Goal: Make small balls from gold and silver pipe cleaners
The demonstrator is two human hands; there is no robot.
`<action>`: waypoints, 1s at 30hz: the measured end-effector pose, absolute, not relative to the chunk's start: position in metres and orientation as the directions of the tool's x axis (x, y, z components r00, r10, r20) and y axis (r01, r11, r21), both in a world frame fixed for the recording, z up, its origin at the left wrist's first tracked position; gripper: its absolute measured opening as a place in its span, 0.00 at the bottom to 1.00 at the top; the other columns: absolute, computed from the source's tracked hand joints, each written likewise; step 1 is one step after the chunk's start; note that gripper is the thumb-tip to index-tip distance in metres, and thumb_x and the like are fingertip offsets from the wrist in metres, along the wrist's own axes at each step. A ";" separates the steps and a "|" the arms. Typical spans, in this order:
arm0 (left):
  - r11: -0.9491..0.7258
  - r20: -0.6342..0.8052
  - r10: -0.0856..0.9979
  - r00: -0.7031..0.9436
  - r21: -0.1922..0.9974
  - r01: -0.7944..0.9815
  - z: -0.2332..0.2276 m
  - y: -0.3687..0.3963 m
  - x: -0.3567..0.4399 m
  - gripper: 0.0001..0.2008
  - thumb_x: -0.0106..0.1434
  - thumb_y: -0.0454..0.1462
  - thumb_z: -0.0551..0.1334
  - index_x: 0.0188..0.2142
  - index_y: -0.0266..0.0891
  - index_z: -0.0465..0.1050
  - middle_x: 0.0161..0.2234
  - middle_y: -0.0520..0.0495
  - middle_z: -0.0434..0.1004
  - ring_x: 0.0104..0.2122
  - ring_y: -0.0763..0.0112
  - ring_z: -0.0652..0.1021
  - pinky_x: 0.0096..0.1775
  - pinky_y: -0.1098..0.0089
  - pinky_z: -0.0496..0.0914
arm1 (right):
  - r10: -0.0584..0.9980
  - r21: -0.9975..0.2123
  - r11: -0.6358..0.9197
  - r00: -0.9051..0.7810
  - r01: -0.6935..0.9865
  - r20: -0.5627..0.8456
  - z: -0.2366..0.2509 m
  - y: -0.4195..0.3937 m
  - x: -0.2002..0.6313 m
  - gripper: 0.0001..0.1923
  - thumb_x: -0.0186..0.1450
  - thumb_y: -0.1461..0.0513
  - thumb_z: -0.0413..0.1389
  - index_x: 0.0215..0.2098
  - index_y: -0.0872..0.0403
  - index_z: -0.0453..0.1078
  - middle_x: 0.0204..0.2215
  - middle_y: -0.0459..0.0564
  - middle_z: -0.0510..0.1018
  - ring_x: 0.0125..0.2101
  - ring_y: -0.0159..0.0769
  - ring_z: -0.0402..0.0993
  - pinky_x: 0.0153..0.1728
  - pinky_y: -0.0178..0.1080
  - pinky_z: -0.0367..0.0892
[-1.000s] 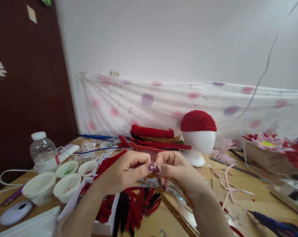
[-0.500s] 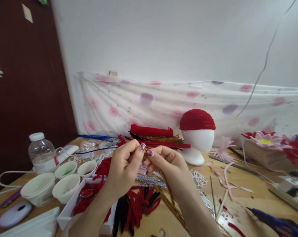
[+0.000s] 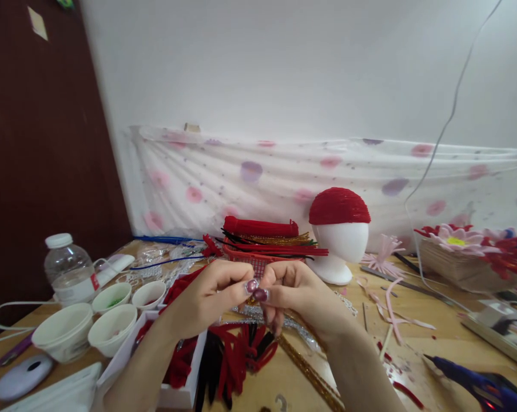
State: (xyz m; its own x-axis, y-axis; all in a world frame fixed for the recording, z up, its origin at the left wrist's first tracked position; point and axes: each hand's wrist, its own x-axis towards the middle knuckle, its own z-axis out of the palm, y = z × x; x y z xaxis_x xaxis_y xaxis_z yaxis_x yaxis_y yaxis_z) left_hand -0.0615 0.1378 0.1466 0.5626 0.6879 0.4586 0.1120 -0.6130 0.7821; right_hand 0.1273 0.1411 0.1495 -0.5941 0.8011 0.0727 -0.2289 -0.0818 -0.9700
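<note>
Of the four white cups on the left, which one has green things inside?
The far-left cup, next to the bottle. Green bits lie in it; its neighbour shows red, and the two nearer cups show none.

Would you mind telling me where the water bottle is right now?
In the head view, the water bottle stands at the far left of the table, just behind the white cups and well left of the left hand.

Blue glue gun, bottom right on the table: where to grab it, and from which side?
Judging by its pose, take the blue glue gun around its thick body, coming down from above with the right hand. It lies flat on the table with the thin nozzle pointing left, so keep fingers off that tip. The handle runs out of frame.
</note>
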 end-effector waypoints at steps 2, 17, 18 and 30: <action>-0.579 0.434 0.667 0.606 0.813 0.055 0.145 0.139 -0.062 0.18 0.67 0.42 0.55 0.22 0.41 0.59 0.20 0.57 0.55 0.21 0.75 0.57 0.23 0.70 0.51 | 0.768 -0.975 -0.112 -0.639 -0.191 0.037 0.151 0.141 0.131 0.12 0.49 0.63 0.72 0.22 0.56 0.74 0.16 0.44 0.79 0.14 0.26 0.73 0.16 0.26 0.69; -0.693 0.706 0.681 -0.196 0.707 0.139 0.126 0.131 -0.025 0.18 0.69 0.35 0.54 0.22 0.43 0.54 0.18 0.58 0.54 0.19 0.75 0.59 0.20 0.74 0.56 | 0.918 -0.845 0.146 -0.248 -0.514 0.309 0.133 0.130 0.086 0.13 0.54 0.58 0.71 0.25 0.56 0.74 0.19 0.44 0.79 0.20 0.26 0.73 0.25 0.28 0.70; -0.694 0.704 0.682 -0.197 0.709 0.130 0.125 0.132 -0.024 0.18 0.69 0.35 0.54 0.22 0.43 0.54 0.18 0.58 0.55 0.19 0.75 0.59 0.20 0.74 0.56 | 0.923 -0.837 0.156 -0.225 -0.524 0.313 0.132 0.131 0.085 0.12 0.53 0.59 0.71 0.25 0.56 0.74 0.19 0.44 0.79 0.20 0.26 0.73 0.25 0.28 0.69; -0.718 0.710 0.696 0.109 0.692 0.074 0.133 0.136 -0.040 0.17 0.69 0.36 0.55 0.22 0.42 0.57 0.21 0.57 0.55 0.21 0.75 0.58 0.23 0.72 0.56 | 0.888 -0.883 0.134 -0.341 -0.450 0.309 0.145 0.139 0.113 0.12 0.54 0.58 0.71 0.23 0.55 0.74 0.17 0.43 0.79 0.16 0.23 0.69 0.20 0.28 0.65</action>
